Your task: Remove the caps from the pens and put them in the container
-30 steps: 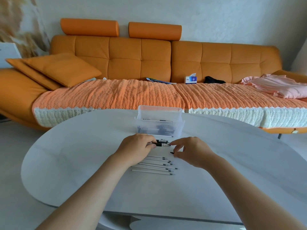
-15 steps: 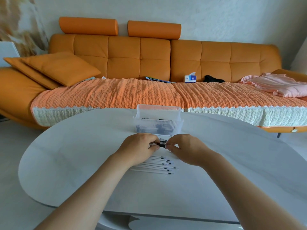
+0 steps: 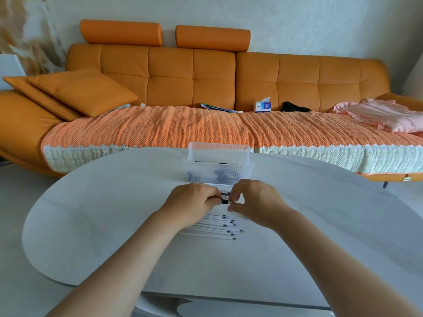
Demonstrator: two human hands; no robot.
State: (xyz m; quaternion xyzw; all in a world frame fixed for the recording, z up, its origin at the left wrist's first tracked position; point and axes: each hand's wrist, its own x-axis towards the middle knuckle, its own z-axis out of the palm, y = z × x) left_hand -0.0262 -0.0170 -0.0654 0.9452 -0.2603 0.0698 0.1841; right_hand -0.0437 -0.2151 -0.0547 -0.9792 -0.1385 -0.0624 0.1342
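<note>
A home living room: orange sofa (image 3: 206, 83), cushions (image 3: 75, 92).

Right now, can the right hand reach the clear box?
Probably yes: the right hand sits just in front of the clear box with nothing between them, though it is pinching a pen.

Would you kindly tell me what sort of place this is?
Most likely a home living room: an orange sofa, a tissue box on its seat, and a white table in front.
</note>
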